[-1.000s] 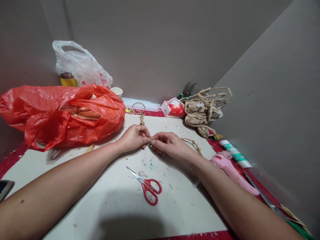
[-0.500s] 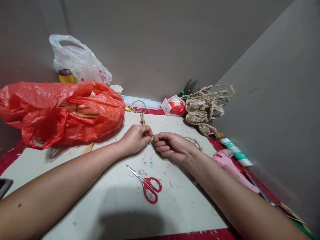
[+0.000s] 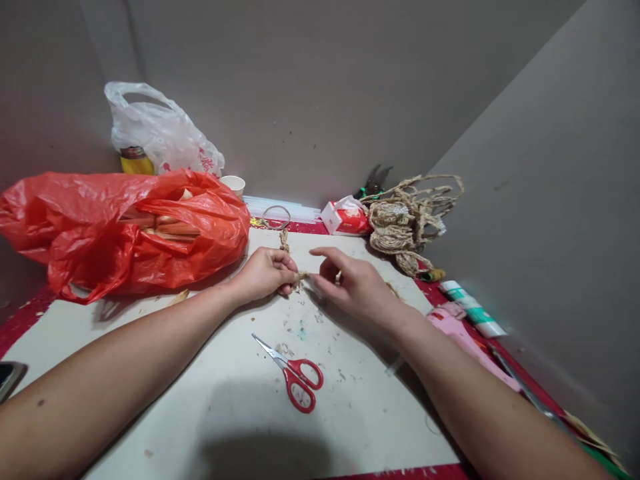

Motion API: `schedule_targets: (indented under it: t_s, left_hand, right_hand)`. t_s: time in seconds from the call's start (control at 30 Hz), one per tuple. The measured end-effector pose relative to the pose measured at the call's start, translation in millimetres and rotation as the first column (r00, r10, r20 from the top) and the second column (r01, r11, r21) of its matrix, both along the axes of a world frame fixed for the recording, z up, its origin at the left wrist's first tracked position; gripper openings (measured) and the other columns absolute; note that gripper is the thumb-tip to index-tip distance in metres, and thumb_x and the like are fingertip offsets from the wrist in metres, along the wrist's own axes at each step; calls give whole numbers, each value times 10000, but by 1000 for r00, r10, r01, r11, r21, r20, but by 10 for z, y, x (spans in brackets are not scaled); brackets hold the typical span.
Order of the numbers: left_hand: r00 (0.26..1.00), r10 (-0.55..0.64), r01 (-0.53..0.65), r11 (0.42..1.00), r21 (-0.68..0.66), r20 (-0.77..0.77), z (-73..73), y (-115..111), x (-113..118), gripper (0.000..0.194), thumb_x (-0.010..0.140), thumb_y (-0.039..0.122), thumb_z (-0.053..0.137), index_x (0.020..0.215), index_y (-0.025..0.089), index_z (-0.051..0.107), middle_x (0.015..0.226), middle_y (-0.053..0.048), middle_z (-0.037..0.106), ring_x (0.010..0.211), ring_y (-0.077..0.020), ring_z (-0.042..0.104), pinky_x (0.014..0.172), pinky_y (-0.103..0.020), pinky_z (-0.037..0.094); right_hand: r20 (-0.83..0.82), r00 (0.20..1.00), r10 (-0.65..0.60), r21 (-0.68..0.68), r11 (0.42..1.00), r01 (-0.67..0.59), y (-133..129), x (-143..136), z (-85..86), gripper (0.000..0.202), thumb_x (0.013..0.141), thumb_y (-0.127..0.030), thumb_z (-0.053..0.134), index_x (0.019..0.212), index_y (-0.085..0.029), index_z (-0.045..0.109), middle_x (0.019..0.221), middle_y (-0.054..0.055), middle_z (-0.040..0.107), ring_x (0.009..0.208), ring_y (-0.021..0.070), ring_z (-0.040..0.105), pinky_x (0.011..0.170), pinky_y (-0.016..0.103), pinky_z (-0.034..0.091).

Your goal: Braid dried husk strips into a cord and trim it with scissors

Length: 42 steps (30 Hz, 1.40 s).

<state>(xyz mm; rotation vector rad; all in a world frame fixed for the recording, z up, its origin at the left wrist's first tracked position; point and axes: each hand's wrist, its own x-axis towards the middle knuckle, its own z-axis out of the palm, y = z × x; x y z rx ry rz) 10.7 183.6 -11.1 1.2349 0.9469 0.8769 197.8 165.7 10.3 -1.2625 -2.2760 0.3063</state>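
Near the middle of the white board, my left hand [image 3: 273,273] pinches a short piece of twisted straw cord [image 3: 304,275], whose end sticks out to the right of the fingertips. Just right of that end is my right hand [image 3: 345,277], its thumb and index finger spread apart, with nothing visible between them. Behind my left hand lies a knotted straw piece [image 3: 285,241]. Red-handled scissors [image 3: 293,377] rest on the board in front of the hands, blades pointing to the upper left.
A red plastic bag [image 3: 150,233] fills the left back. Bundled straw rope [image 3: 405,223] and a tissue pack [image 3: 347,217] stand at the back right. A pink glue gun [image 3: 470,343] and a green-white roll [image 3: 473,309] lie along the right edge.
My right hand has opened and drawn slightly right, away from the cord. My left hand has shifted slightly left and still pinches the cord. The view has tilted up slightly.
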Motion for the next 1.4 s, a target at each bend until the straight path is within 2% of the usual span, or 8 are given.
schedule_targets:
  t_s: [0.2, 0.5, 0.57, 0.67, 0.73, 0.83, 1.1, 1.4]
  left_hand:
    - [999, -22, 22, 1000, -1, 23, -9, 5, -9, 115, 703, 37, 625, 679, 112, 541, 490, 11, 576, 414, -63, 529, 440, -178, 425]
    - [994, -84, 91, 990, 109, -69, -33, 9, -7, 92, 702, 61, 587, 688, 128, 526, 484, 33, 550, 426, -69, 525, 448, -176, 406]
    - [987, -81, 106, 977, 187, -137, -35, -4, -3, 67, 710, 72, 565, 699, 131, 535, 501, 32, 552, 449, -75, 527, 468, -185, 405]
    - [955, 10, 118, 904, 411, -297, -29, -45, 6, 59, 709, 79, 544, 706, 135, 566, 549, 26, 565, 501, -78, 511, 500, -193, 384]
    - [914, 120, 134, 810, 570, -387, -27, -73, 13, 78, 708, 79, 538, 699, 141, 584, 574, 28, 566, 527, -76, 483, 529, -200, 370]
    - [888, 200, 137, 743, 655, -413, -46, -92, 29, 92, 717, 81, 533, 694, 149, 591, 590, 31, 568, 547, -77, 465, 557, -206, 364]
    - [990, -32, 71, 954, 290, -137, -76, -31, 42, 128, 705, 182, 642, 800, 127, 577, 651, -7, 621, 559, -97, 568, 540, -207, 435]
    - [977, 14, 67, 928, 365, -213, -62, -38, 22, 62, 725, 151, 574, 743, 125, 628, 613, 4, 597, 553, -93, 539, 561, -214, 427]
  right_hand:
    - [265, 961, 84, 146, 981, -126, 34, -22, -127, 274, 907, -301, 426, 1084, -163, 583, 892, 89, 670, 736, 174, 599, 662, 281, 422]
    - [-136, 986, 92, -310, 942, -131, 22, -83, -105, 220, 858, -272, 453, 709, -160, 568, 601, 12, 564, 540, 111, 478, 539, 239, 374]
    - [-342, 937, -75, -559, 818, -138, 5, -121, -99, 200, 827, -272, 475, 667, -162, 525, 505, -25, 478, 441, 81, 395, 426, 205, 296]
    - [-528, 759, -381, -814, 481, -325, 15, -161, -90, 142, 766, -229, 498, 645, -154, 486, 481, -63, 373, 371, 36, 252, 344, 170, 138]
    - [-531, 647, -547, -844, 273, -462, 41, -167, -85, 136, 727, -188, 499, 606, -152, 448, 488, -77, 309, 369, 19, 192, 335, 153, 97]
    - [-485, 548, -681, -816, 128, -564, 80, -153, -81, 142, 724, -158, 477, 594, -153, 422, 485, -90, 238, 370, 15, 160, 329, 133, 94]
    - [-491, 531, -691, -788, 92, -609, 104, -96, -94, 116, 758, -147, 448, 644, -151, 425, 512, -81, 259, 372, 18, 182, 313, 119, 100]
    - [-498, 534, -683, -793, 110, -599, 104, -80, -85, 122, 749, -159, 465, 634, -157, 423, 496, -84, 252, 382, 25, 132, 311, 130, 102]
